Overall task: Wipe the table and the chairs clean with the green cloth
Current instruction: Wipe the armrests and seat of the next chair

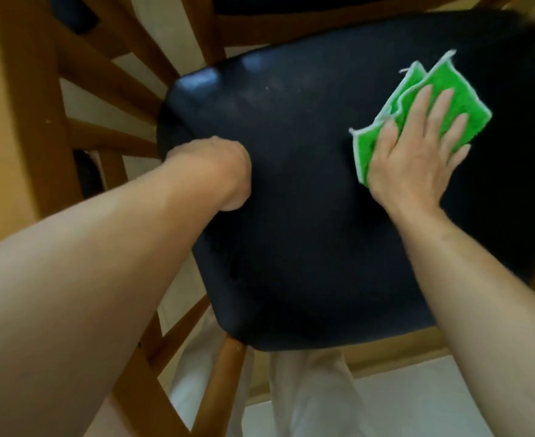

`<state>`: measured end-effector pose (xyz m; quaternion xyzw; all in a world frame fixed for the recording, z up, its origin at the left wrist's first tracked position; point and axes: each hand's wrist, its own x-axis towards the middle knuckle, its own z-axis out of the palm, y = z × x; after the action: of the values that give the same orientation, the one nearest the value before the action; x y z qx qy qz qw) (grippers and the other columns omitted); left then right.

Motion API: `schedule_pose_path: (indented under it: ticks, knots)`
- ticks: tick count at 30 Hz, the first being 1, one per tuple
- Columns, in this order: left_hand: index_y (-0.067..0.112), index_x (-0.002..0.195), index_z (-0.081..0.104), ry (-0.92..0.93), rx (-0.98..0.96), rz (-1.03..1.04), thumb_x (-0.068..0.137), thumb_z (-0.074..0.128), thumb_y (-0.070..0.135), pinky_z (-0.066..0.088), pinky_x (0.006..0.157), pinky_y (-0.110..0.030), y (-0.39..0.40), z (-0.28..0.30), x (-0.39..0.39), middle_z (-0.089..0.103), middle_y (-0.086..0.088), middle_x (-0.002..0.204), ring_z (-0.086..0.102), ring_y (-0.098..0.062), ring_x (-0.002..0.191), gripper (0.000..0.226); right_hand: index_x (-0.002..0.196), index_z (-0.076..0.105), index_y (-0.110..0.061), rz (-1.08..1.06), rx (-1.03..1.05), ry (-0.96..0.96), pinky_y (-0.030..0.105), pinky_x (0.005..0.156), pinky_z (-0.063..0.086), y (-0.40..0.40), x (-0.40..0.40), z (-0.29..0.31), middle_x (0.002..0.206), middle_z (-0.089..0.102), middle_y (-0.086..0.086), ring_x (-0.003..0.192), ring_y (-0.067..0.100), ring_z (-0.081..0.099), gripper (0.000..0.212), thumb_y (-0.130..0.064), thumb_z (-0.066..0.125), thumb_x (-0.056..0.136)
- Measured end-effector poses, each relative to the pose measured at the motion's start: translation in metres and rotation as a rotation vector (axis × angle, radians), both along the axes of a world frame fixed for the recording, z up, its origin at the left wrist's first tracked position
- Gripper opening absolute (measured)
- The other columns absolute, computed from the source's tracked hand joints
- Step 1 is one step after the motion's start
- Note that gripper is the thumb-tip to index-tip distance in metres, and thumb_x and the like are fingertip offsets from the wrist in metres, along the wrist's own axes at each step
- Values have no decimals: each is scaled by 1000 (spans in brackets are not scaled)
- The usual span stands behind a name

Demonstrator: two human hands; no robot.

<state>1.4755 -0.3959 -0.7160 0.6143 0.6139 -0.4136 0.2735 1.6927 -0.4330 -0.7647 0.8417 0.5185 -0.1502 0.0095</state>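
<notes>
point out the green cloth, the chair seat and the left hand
green cloth [449, 89], head view, bare green patch beyond the fingertips
chair seat [307, 200], head view, middle of the dark cushion
left hand [215, 171], head view, back of the hand
</notes>
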Motion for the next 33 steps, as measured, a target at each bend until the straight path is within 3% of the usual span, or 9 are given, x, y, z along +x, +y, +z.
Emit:
schedule_pose_path:
  ticks: [4,9,12,14,18,22,27,30,33]
  knots:
    - [7,119,56,-18,-40,-14,92,61,22,43,69,-41,-6,0,2,50,-12,86,53,-32,83,31,155,8,-21,-66,36,-10,62,114,0,38,-45,2,163,2,8,145,45,-3,61,-44,19,99]
    - [10,127,55,-60,-68,-17,89,61,22,50,86,-41,-6,8,-3,61,-11,118,60,-33,108,40,154,9,-32,668,3,64,57,114,-4,19,-130,4,163,4,0,146,41,-2,58,-48,18,100]
    - [11,125,55,-24,-204,-90,91,61,26,51,85,-40,-5,19,-2,59,-8,101,60,-30,97,38,153,13,-33,894,-5,97,53,116,0,22,-108,4,163,6,-3,148,35,0,57,-44,22,99]
    - [11,114,59,-4,-297,-92,93,59,27,51,77,-38,-5,24,3,53,-6,83,58,-27,82,26,153,17,-31,824,22,70,55,116,4,37,-69,1,162,11,-1,148,33,5,56,-43,29,100]
    - [13,78,48,-85,-213,-56,96,53,31,46,67,-35,-7,31,6,48,-3,72,54,-22,70,26,154,19,-18,227,30,1,60,115,8,61,-9,4,161,12,11,146,42,6,59,-43,26,100]
    - [10,104,58,-332,234,396,101,37,40,44,63,-36,21,45,-1,59,-6,87,56,-23,77,37,154,20,-19,15,48,-5,64,113,7,66,-59,2,161,12,11,145,45,4,57,-40,24,101]
    - [27,100,59,-573,571,1101,101,40,38,52,71,-33,33,49,-9,63,2,95,62,-14,83,22,150,10,-17,601,36,59,66,112,16,30,-158,4,159,17,12,143,44,15,79,-42,50,86]
    - [28,105,53,-511,598,1119,101,38,43,48,65,-32,28,46,-11,58,4,90,58,-11,79,22,139,13,-9,916,61,243,61,112,17,-10,-180,11,150,37,17,140,43,27,78,-37,54,79]
    - [32,87,50,-464,625,1080,101,38,42,32,55,-27,24,46,-10,52,9,82,49,-6,73,21,149,22,-16,1241,-90,209,53,116,0,-57,-163,9,158,24,8,146,36,11,73,-44,54,89]
